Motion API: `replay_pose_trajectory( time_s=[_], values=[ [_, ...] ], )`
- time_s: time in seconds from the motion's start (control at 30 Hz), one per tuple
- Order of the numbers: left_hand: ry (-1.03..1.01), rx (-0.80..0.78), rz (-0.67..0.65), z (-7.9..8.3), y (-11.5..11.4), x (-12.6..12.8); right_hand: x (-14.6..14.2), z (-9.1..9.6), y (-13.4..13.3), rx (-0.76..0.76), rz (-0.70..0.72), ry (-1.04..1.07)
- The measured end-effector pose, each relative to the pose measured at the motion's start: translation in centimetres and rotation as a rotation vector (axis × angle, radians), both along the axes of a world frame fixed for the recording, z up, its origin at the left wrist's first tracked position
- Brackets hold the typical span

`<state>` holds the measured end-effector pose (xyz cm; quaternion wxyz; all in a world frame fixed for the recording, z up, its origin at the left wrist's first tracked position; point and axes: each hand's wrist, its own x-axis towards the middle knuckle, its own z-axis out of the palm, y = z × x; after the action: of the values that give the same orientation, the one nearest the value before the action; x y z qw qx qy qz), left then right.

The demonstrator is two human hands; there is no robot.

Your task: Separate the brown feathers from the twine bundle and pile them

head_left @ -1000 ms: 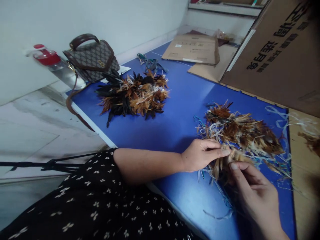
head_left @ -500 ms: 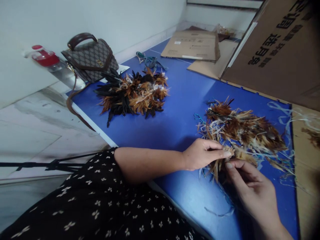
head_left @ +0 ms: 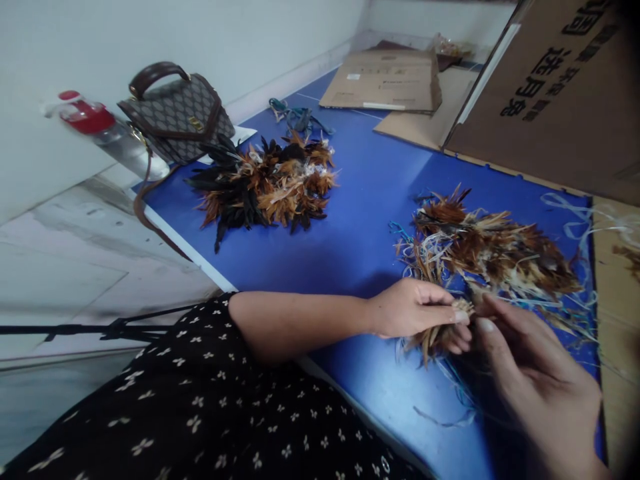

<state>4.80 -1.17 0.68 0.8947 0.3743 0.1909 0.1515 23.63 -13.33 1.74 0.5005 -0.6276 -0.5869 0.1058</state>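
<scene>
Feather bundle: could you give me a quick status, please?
Left hand pinching feather bundle. Right hand at its tip, grip unclear. Loose feather pile and strings close behind.

**Feathers, cardboard, cloth and plastic on a smooth blue tabletop**

Feather tuft (head_left: 436,335): soft, fibrous, dull brown. Loose feather heap (head_left: 493,250): wispy and rough, tangled with thin glossy strips (head_left: 575,210), probably plastic raffia. Second feather heap (head_left: 267,183): black plumes with a faint sheen, rust plumes matt. Tabletop (head_left: 360,227): smooth, low sheen. Handbag (head_left: 175,117): patterned woven-look body, smooth brown handle, small brass-coloured metal clasp. Bottle (head_left: 103,132): clear glossy body, red plastic cap. Upright box (head_left: 550,107) and flat box (head_left: 385,83): matt brown cardboard. Garment (head_left: 200,400): matt black printed cloth.
</scene>
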Motion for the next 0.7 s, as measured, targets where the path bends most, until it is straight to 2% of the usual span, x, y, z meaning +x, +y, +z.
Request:
replay_pose_trajectory(
  time_s=[0.07, 0.13, 0.27, 0.43, 0.5, 0.6, 0.63, 0.7],
  values=[
    [0.014, -0.045, -0.050, 0.5, -0.2, -0.1, 0.2, -0.1, 0.3, 0.065, 0.085, -0.102],
    [0.047, -0.043, -0.059, 1.0, -0.1, -0.2, 0.2, -0.3, 0.5, 0.082, 0.131, -0.118],
    [0.108, -0.039, -0.061, 1.5, 0.2, -0.3, 0.0, -0.4, 0.7, 0.072, 0.129, -0.101],
    [0.124, 0.031, -0.043, 1.1, 0.4, -0.3, 0.1, -0.1, 0.5, 0.046, 0.149, -0.086],
    [0.094, 0.063, 0.030, 1.1, 0.6, -0.4, 0.8, 0.3, 0.2, 0.019, 0.082, -0.080],
    [0.035, 0.088, 0.223, 1.1, 1.6, -0.8, 2.9, 0.7, -0.5, -0.006, -0.091, -0.079],
    [0.019, 0.092, 0.292, 1.2, 2.0, -0.9, 3.6, 0.7, -0.7, 0.001, -0.108, -0.098],
    [-0.007, 0.092, 0.420, 1.3, 2.8, -1.0, 5.0, 0.4, -0.8, 0.007, -0.045, -0.185]
  ],
)
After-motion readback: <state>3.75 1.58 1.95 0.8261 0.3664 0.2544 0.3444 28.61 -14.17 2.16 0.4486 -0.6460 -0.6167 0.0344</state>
